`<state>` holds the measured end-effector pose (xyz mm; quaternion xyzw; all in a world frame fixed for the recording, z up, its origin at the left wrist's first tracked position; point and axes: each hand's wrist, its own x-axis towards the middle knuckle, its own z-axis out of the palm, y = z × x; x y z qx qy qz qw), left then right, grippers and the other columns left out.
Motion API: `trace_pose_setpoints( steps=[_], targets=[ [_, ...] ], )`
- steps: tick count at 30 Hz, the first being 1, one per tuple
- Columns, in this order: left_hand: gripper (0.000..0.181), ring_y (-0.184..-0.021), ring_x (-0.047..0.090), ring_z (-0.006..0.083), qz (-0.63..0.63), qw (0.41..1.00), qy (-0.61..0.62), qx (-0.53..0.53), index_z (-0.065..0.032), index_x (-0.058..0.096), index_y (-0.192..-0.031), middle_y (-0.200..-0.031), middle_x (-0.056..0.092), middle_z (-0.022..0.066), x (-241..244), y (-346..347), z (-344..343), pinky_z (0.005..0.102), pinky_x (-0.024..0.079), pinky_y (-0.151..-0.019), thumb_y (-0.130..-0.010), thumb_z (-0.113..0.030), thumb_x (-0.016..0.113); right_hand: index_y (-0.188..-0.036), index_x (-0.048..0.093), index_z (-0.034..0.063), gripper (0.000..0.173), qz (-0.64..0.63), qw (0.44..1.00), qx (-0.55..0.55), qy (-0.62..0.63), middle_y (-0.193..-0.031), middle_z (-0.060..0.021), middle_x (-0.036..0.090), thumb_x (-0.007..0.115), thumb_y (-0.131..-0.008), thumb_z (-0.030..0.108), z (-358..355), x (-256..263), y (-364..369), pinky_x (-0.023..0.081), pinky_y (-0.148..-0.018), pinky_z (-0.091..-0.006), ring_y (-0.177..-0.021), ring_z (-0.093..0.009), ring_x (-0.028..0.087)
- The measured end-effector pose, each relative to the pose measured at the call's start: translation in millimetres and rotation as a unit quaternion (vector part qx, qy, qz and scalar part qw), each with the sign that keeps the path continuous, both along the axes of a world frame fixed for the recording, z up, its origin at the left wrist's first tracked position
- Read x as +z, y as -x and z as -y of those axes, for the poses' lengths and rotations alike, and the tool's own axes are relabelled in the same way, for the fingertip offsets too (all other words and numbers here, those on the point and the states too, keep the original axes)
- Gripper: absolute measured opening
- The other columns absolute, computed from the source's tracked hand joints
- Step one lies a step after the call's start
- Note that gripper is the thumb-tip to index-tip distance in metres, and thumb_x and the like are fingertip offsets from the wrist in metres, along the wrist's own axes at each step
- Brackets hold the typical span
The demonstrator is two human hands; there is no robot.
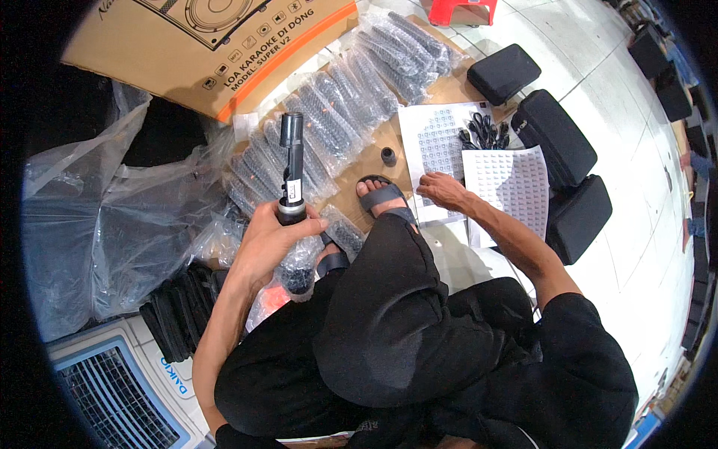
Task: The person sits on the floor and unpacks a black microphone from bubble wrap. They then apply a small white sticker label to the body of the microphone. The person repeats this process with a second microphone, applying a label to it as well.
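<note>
My left hand [275, 236] grips a wireless microphone [290, 216] around its black body. Its handle is uncovered, so the slim inner housing [295, 163] shows, bearing a white label. Bubble wrap [300, 264] covers the microphone's head at the lower end. My right hand [446, 191] lies over a printed label sheet [429, 134], its fingers curled close to the paper; whether they pinch a label cannot be told. A second label sheet [507, 182] overlaps the first, under my right forearm. On the cardboard beside my foot stands a small black cap [388, 156].
Bubble-wrapped microphones [328, 115] lie in rows on flat cardboard [364, 174]. Black cables [485, 132] rest on the sheets, near black zip cases [558, 137]. A speaker carton [224, 50], red stool [463, 11], plastic sheeting [134, 213], black pouches [179, 308] and an air cooler [120, 393] surround me.
</note>
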<state>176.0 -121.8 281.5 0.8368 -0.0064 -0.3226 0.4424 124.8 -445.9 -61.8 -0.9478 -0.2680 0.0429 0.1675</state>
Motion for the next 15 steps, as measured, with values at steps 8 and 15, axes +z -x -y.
trace_pose_setpoints(
  steps=[8, 15],
  targets=[
    [0.019, -0.073, 0.060, 0.0112, 0.000, 1.000, 0.010, 0.002, 0.0003, 0.067, -0.085, -0.077, 0.065, 0.0051, 2.3, 0.8, 1.4, 0.0276, 0.048, -0.071, -0.075, -0.011, 0.079, -0.094, 0.066, 0.0097, 0.014, 0.013, 1.000, 0.013, -0.002, -0.099, -0.0059, 0.060, 0.055, -0.086, 0.009, 4.6, 2.9, 3.0, 0.047, -0.088, -0.0357, -0.100, -0.023, 0.058],
    [0.018, -0.072, 0.060, 0.0114, 0.002, 1.000, 0.001, -0.002, 0.0005, 0.067, -0.085, -0.077, 0.065, 0.0055, 3.5, 0.9, 3.7, 0.0278, 0.048, -0.070, -0.076, -0.011, 0.078, -0.094, 0.066, 0.0095, 0.013, -0.004, 1.000, -0.014, -0.013, -0.099, -0.0061, 0.060, 0.056, -0.086, 0.010, 3.7, 6.6, 1.0, 0.047, -0.089, -0.0357, -0.099, -0.024, 0.058]
  ],
)
